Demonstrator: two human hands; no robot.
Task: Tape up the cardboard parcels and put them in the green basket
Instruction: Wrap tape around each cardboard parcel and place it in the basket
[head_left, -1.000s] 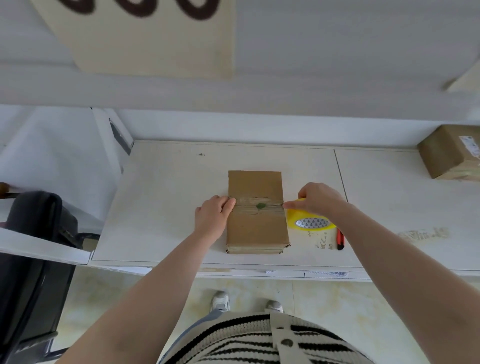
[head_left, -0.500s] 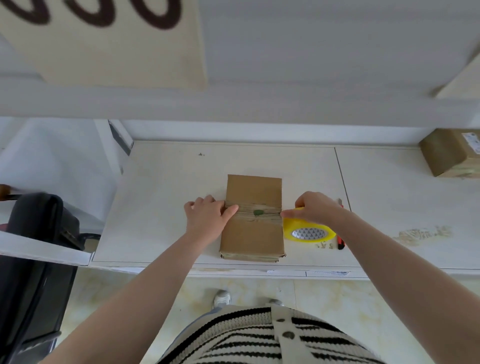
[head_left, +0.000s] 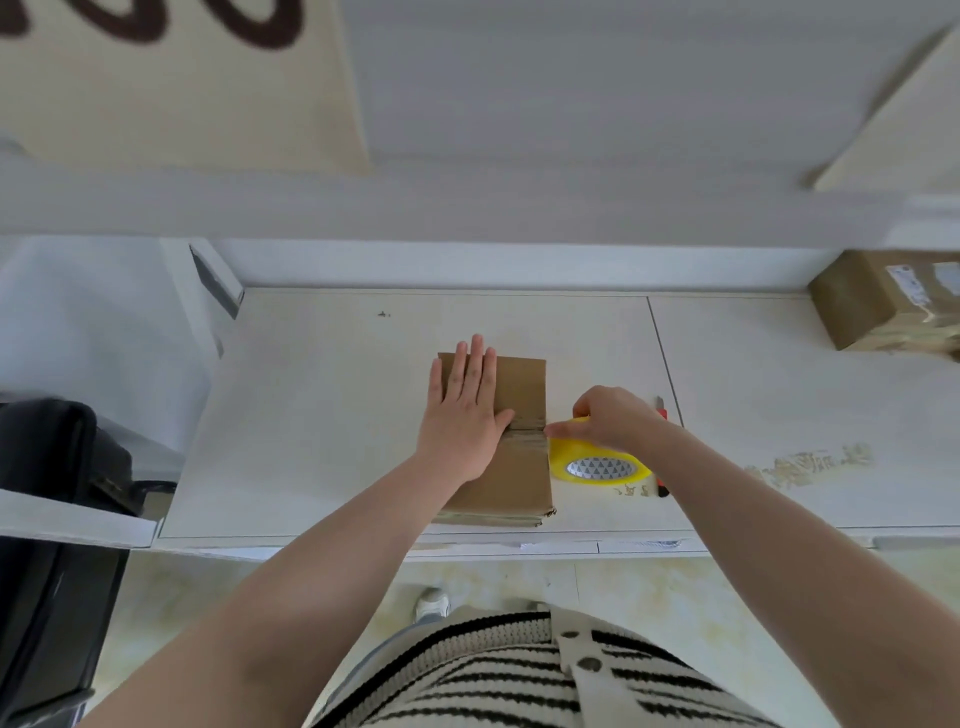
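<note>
The cardboard parcel (head_left: 511, 452) lies flat on the white tabletop (head_left: 332, 415), near its front edge, with a strip of tape across its middle. The left hand (head_left: 464, 415) lies flat on the left part of the parcel, fingers straight and spread, and presses it down. The right hand (head_left: 613, 422) is curled over the yellow tape roll (head_left: 597, 465), which sits just beside the right edge of the parcel, and its fingertips touch the tape at that edge. The step in hand seems to be to finish this strip on the right side. To do it well, the left hand should keep the parcel from sliding — a flat, firm palm is enough — while the right hand pulls the tape tight and low over the edge, so no wrinkle or bubble forms. A red tool (head_left: 661, 415), perhaps a cutter, lies behind the right hand for the cut. A second taped parcel (head_left: 878, 299) waits at the far right. The green basket is not visible here.
</note>
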